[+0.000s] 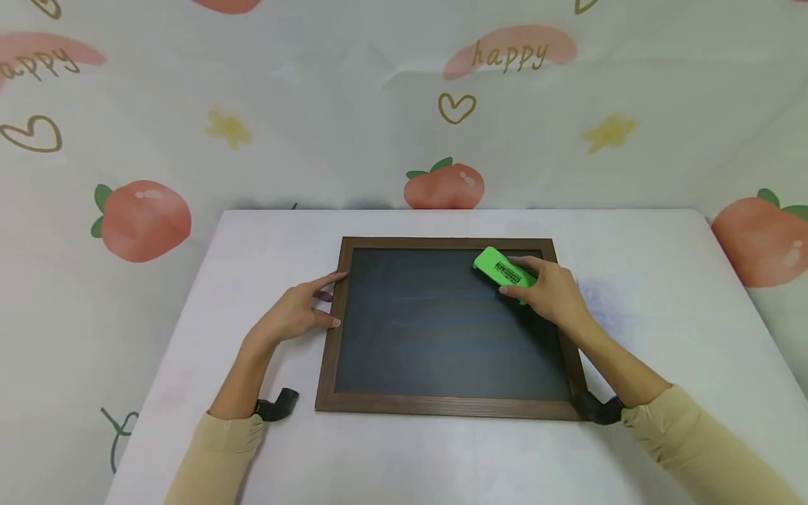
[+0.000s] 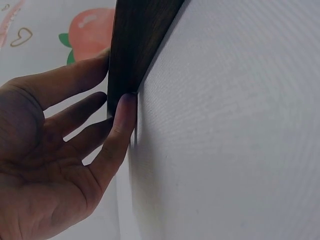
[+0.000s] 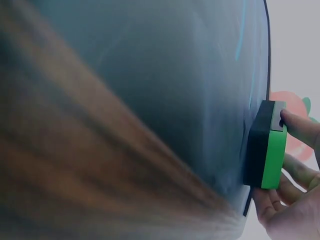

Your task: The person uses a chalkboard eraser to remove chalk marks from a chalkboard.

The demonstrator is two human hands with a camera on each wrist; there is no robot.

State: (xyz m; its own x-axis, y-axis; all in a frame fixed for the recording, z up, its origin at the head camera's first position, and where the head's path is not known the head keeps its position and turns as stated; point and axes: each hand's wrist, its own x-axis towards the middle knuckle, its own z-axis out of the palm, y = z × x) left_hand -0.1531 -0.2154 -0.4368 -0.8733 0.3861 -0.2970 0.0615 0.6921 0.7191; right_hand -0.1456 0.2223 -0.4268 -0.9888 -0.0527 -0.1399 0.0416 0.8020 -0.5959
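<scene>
A blackboard point(image 1: 442, 365) in a brown wooden frame point(image 1: 454, 405) lies on the white table, with faint blue lines across its dark surface. Near its upper right corner my right hand point(image 1: 548, 289) grips a green board eraser point(image 1: 499, 265) between thumb and fingers. In the right wrist view, the dark underside of the eraser point(image 3: 272, 150) faces the board. At the left edge of the frame, my left hand point(image 1: 297, 312) touches the wood with spread, fairly straight fingers. The left wrist view shows the thumb and fingertips of that hand point(image 2: 70, 145) against the frame's side point(image 2: 135, 45).
The white table point(image 1: 404, 459) extends around the board, with a purplish smudge point(image 1: 600, 301) to its right. Behind it hangs a light backdrop point(image 1: 328, 91) printed with peaches, hearts and stars. A black wrist strap end point(image 1: 278, 405) sticks out beside the left sleeve.
</scene>
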